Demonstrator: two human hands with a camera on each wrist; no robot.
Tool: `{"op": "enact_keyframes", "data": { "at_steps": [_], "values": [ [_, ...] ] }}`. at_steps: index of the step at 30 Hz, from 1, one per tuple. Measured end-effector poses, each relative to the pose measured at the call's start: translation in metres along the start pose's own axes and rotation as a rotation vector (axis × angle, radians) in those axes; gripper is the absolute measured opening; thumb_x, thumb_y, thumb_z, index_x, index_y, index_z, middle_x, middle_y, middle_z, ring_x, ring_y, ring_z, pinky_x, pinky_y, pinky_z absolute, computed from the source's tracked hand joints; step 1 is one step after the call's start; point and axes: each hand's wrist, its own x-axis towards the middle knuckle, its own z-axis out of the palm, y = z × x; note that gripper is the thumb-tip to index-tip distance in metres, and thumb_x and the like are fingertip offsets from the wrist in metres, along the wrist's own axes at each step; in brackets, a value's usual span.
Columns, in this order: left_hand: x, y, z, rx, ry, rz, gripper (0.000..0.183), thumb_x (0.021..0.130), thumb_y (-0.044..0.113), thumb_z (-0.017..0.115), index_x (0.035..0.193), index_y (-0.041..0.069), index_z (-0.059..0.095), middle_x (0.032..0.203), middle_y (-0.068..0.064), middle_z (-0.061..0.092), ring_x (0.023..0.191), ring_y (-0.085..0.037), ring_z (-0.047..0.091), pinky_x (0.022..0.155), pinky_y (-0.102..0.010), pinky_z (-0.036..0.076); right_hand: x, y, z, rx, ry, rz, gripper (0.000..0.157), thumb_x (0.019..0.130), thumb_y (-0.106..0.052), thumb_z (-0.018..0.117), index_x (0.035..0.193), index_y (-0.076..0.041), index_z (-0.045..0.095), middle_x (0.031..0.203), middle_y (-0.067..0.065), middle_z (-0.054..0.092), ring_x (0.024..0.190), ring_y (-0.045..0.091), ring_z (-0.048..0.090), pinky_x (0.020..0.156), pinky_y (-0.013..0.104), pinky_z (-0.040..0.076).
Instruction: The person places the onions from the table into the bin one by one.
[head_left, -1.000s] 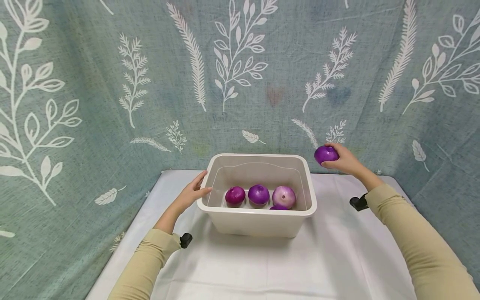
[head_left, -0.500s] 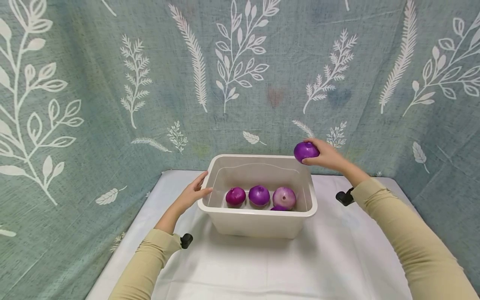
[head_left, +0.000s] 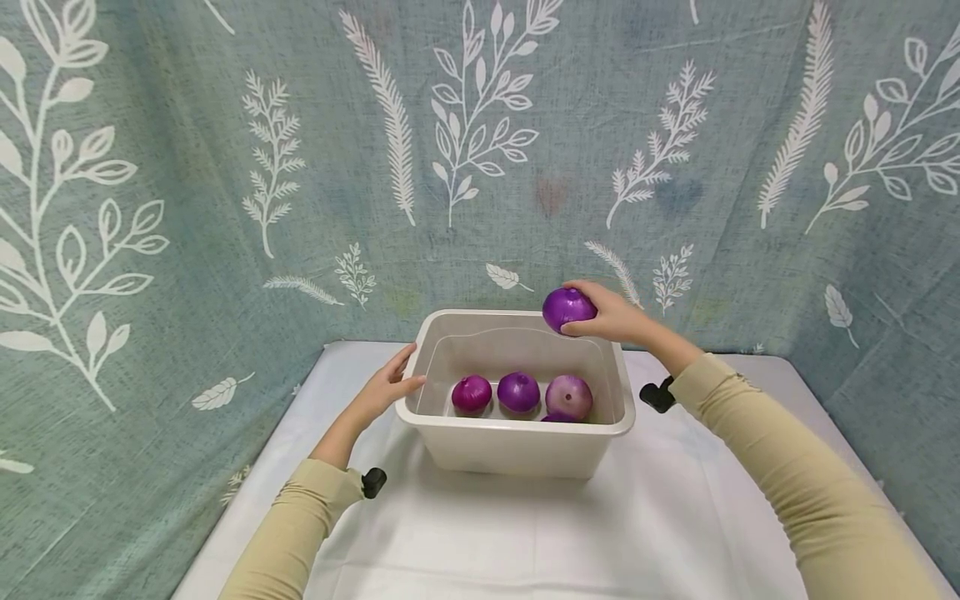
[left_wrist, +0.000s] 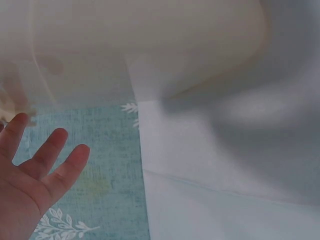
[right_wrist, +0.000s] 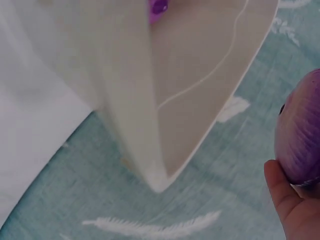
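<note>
My right hand (head_left: 617, 317) grips a shiny purple onion (head_left: 567, 311) above the back right part of a pale plastic bin (head_left: 517, 426). Thumb and fingers wrap the onion from the right; the right wrist view shows it at the right edge, beside the bin's corner. Inside the bin lie a dark magenta onion (head_left: 471, 394), a purple onion (head_left: 518, 392) and a paler onion (head_left: 568, 397). Another purple onion (head_left: 558, 418) is mostly hidden behind the front wall. My left hand (head_left: 378, 392) rests at the left rim, its fingers (left_wrist: 52, 150) loosely extended and spread in the left wrist view.
The bin stands on a table with a white cloth (head_left: 480, 533). A blue-green curtain (head_left: 510, 233) with white leaf prints hangs behind and at both sides. Each sleeve cuff carries a small black device (head_left: 657, 395).
My right hand has carried the purple onion leftward, from right of the bin to over its back right part. My left hand and the onions inside have stayed in place.
</note>
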Motion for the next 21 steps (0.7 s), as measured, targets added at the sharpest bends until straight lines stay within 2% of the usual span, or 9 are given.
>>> {"op": "enact_keyframes", "data": {
  "at_steps": [9,15,17,21],
  "values": [
    [0.002,0.001,0.001,0.020,0.000,-0.011,0.069,0.093,0.018,0.051,0.148,0.010,0.010,0.152,-0.017,0.011,0.135,-0.040,0.019,0.104,-0.055,0.025,0.006,-0.009,0.016,0.013,-0.050,-0.039,0.074,0.084,-0.029,0.064,0.144,-0.007,0.027,0.145,0.017,0.031,0.126,0.037,0.037,0.101,0.048,0.035],
    [0.013,-0.021,-0.003,0.021,0.009,0.015,0.071,0.092,0.024,0.054,0.149,0.016,0.011,0.152,-0.015,0.013,0.135,-0.038,0.022,0.104,-0.055,0.027,0.001,-0.007,0.014,-0.015,-0.002,-0.101,0.072,0.085,-0.040,0.060,0.142,-0.007,0.031,0.143,0.019,0.033,0.125,0.040,0.036,0.100,0.053,0.032],
    [0.016,-0.025,-0.005,0.075,0.025,0.017,0.072,0.091,0.030,0.055,0.149,0.020,0.013,0.152,-0.013,0.017,0.134,-0.037,0.027,0.102,-0.054,0.031,-0.004,-0.004,0.010,-0.028,0.016,-0.095,0.071,0.086,-0.042,0.058,0.142,-0.006,0.031,0.143,0.019,0.032,0.128,0.040,0.033,0.101,0.055,0.030],
    [0.015,-0.021,-0.009,0.234,0.064,0.023,0.074,0.089,0.041,0.055,0.148,0.020,0.014,0.150,-0.011,0.022,0.129,-0.036,0.035,0.096,-0.053,0.038,-0.017,0.010,-0.003,-0.060,0.025,-0.051,0.067,0.090,-0.036,0.055,0.143,-0.006,0.028,0.146,0.019,0.026,0.134,0.039,0.023,0.104,0.058,0.022]
  ]
}}
